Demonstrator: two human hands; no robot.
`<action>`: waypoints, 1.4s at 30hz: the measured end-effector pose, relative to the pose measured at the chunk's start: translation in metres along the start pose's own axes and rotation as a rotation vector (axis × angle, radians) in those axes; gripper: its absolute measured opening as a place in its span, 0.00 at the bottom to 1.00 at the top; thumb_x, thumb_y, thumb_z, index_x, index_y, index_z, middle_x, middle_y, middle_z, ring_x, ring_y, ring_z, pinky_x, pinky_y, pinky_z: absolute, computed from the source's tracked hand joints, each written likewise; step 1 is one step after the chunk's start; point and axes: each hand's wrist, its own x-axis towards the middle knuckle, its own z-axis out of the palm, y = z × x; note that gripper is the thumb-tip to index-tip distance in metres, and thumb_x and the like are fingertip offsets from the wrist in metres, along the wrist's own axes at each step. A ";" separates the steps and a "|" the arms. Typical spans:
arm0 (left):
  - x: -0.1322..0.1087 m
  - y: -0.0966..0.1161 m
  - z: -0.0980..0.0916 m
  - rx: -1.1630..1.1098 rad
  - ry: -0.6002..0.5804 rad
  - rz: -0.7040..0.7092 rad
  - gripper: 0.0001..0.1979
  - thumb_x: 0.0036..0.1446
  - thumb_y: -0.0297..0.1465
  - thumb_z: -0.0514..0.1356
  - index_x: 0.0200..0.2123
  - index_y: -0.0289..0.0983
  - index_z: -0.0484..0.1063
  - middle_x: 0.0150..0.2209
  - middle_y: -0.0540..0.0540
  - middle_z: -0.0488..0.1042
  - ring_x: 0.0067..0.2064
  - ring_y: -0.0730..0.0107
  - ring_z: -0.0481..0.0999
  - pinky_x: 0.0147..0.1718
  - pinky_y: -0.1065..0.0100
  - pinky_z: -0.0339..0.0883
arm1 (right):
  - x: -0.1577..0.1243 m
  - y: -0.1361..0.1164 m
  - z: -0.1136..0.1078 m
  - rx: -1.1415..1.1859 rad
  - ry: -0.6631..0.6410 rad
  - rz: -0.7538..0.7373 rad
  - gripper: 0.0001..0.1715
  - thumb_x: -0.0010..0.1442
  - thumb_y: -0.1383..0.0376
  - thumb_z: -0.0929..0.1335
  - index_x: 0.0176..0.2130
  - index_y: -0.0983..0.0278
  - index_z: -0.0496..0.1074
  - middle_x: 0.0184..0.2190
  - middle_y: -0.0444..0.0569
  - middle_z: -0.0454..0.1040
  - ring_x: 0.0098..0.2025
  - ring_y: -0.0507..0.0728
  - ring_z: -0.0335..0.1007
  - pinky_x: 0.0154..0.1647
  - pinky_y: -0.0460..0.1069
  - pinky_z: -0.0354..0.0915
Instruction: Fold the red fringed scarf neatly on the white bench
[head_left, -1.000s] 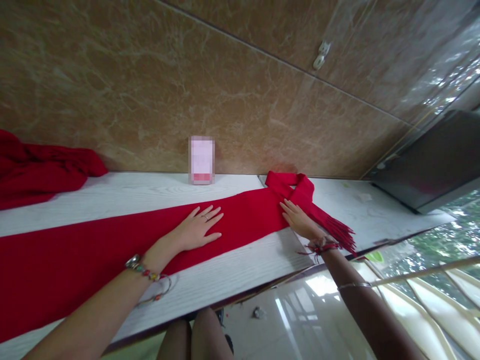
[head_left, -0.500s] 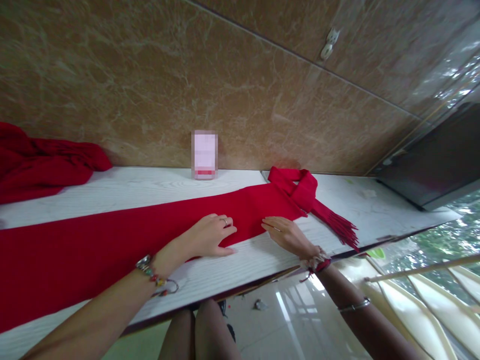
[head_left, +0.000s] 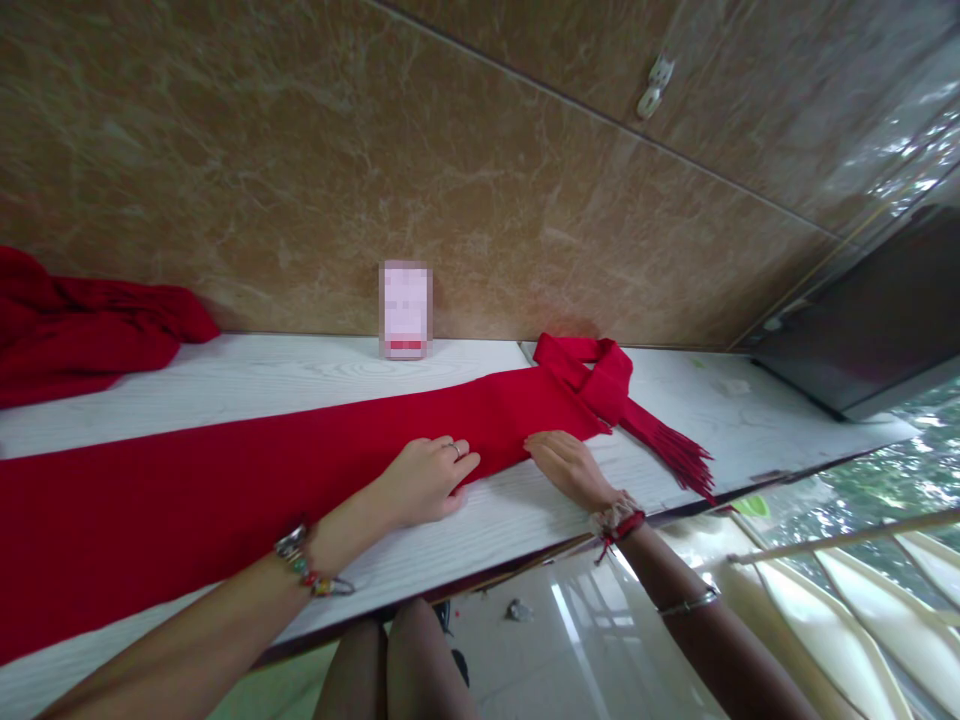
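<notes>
A long red scarf [head_left: 247, 470] lies flat along the white tabletop, running out of view at the left. Its right part is looped over itself, with a fringed end [head_left: 675, 452] hanging toward the near edge. My left hand [head_left: 431, 480] is closed at the scarf's near edge, fingers curled and thumb drawn in against them. Further right, my right hand [head_left: 570, 465] has its fingers together on the same edge, pinching the cloth; its thumb is hidden.
Another bunched red cloth [head_left: 90, 330] lies at the far left. A pale upright box-like object [head_left: 406, 310], blurred, stands against the brown marbled wall [head_left: 300, 180]. A dark panel [head_left: 862, 310] is at the right end of the white table [head_left: 322, 365]; cream-coloured chairs [head_left: 817, 610] are below.
My left hand has slid slightly right and nearer to me, its fingers and thumb closing at the scarf's edge. My right hand has stayed at the edge, its wrist shifting a little left.
</notes>
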 end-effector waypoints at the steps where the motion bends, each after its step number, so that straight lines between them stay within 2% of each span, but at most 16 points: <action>1: 0.000 0.001 0.001 0.007 -0.004 -0.002 0.12 0.51 0.29 0.55 0.42 0.36 0.68 0.38 0.43 0.73 0.39 0.61 0.72 0.31 0.65 0.64 | 0.000 0.000 0.001 0.011 0.001 0.002 0.13 0.61 0.71 0.59 0.42 0.65 0.70 0.35 0.52 0.75 0.39 0.55 0.70 0.39 0.51 0.68; 4: 0.001 0.003 0.002 0.018 -0.010 0.009 0.10 0.51 0.25 0.55 0.38 0.36 0.68 0.34 0.44 0.73 0.36 0.63 0.72 0.29 0.66 0.64 | 0.001 0.000 0.002 0.008 0.025 0.008 0.12 0.60 0.70 0.60 0.40 0.64 0.71 0.33 0.51 0.75 0.36 0.54 0.70 0.37 0.50 0.67; 7: 0.001 0.006 0.003 0.037 0.003 0.023 0.10 0.51 0.22 0.54 0.38 0.36 0.67 0.35 0.44 0.73 0.35 0.64 0.72 0.28 0.66 0.63 | 0.003 -0.001 0.003 -0.012 0.031 0.030 0.12 0.60 0.70 0.60 0.37 0.64 0.72 0.30 0.50 0.75 0.34 0.54 0.70 0.35 0.50 0.67; 14: 0.002 0.010 -0.002 0.084 -0.061 0.029 0.08 0.56 0.20 0.52 0.36 0.35 0.68 0.33 0.43 0.71 0.37 0.65 0.72 0.28 0.68 0.64 | 0.001 -0.001 0.004 0.007 -0.043 0.108 0.14 0.61 0.69 0.58 0.36 0.62 0.72 0.31 0.50 0.74 0.35 0.54 0.69 0.38 0.51 0.66; 20: 0.002 0.009 -0.008 0.082 -0.091 0.053 0.09 0.57 0.21 0.51 0.38 0.35 0.68 0.36 0.43 0.70 0.40 0.64 0.69 0.31 0.67 0.63 | -0.007 0.004 0.006 -0.047 0.048 0.223 0.15 0.59 0.72 0.58 0.32 0.62 0.71 0.29 0.49 0.72 0.32 0.54 0.67 0.34 0.50 0.65; 26: 0.001 0.007 -0.010 0.069 -0.086 0.028 0.11 0.58 0.21 0.49 0.40 0.35 0.68 0.37 0.43 0.70 0.40 0.64 0.68 0.35 0.65 0.61 | -0.005 0.004 0.003 -0.065 0.105 0.251 0.15 0.57 0.74 0.58 0.27 0.62 0.68 0.26 0.48 0.70 0.30 0.54 0.65 0.31 0.48 0.64; 29: 0.001 0.004 -0.005 -0.015 -0.102 0.033 0.13 0.57 0.19 0.48 0.40 0.35 0.68 0.38 0.42 0.70 0.41 0.64 0.69 0.37 0.65 0.60 | -0.005 0.004 0.003 -0.044 0.059 0.277 0.15 0.55 0.76 0.58 0.27 0.62 0.68 0.26 0.48 0.69 0.30 0.54 0.64 0.31 0.48 0.64; 33: -0.002 -0.003 0.003 -0.237 -0.138 0.018 0.19 0.49 0.16 0.51 0.43 0.39 0.68 0.43 0.45 0.69 0.44 0.66 0.69 0.41 0.64 0.60 | -0.007 0.004 0.004 0.047 0.012 0.316 0.16 0.50 0.78 0.58 0.27 0.62 0.67 0.27 0.48 0.69 0.31 0.54 0.65 0.32 0.49 0.64; 35: -0.004 -0.007 0.005 -0.320 -0.141 0.014 0.21 0.48 0.17 0.51 0.43 0.41 0.68 0.48 0.46 0.67 0.50 0.65 0.66 0.48 0.61 0.56 | -0.009 0.004 0.004 0.109 0.017 0.341 0.16 0.48 0.79 0.58 0.26 0.62 0.67 0.27 0.49 0.69 0.32 0.55 0.65 0.33 0.50 0.65; 38: -0.007 -0.011 0.004 -0.392 -0.193 0.054 0.20 0.52 0.20 0.49 0.47 0.42 0.64 0.58 0.48 0.60 0.60 0.62 0.53 0.56 0.53 0.44 | -0.010 0.006 0.004 0.199 0.049 0.372 0.17 0.48 0.79 0.57 0.27 0.61 0.68 0.29 0.49 0.71 0.35 0.55 0.66 0.36 0.51 0.66; 40: -0.008 -0.012 0.001 -0.407 -0.254 0.063 0.19 0.55 0.25 0.49 0.51 0.42 0.60 0.60 0.48 0.57 0.63 0.59 0.46 0.57 0.47 0.38 | -0.009 0.006 0.005 0.220 0.076 0.391 0.17 0.51 0.77 0.57 0.31 0.61 0.69 0.33 0.50 0.72 0.40 0.56 0.67 0.40 0.53 0.66; 42: -0.009 -0.012 -0.001 -0.410 -0.306 0.052 0.19 0.57 0.30 0.49 0.53 0.43 0.58 0.60 0.48 0.55 0.63 0.56 0.42 0.56 0.43 0.35 | -0.008 0.005 0.007 0.204 0.038 0.405 0.16 0.56 0.73 0.58 0.38 0.61 0.70 0.41 0.52 0.72 0.47 0.57 0.66 0.47 0.55 0.64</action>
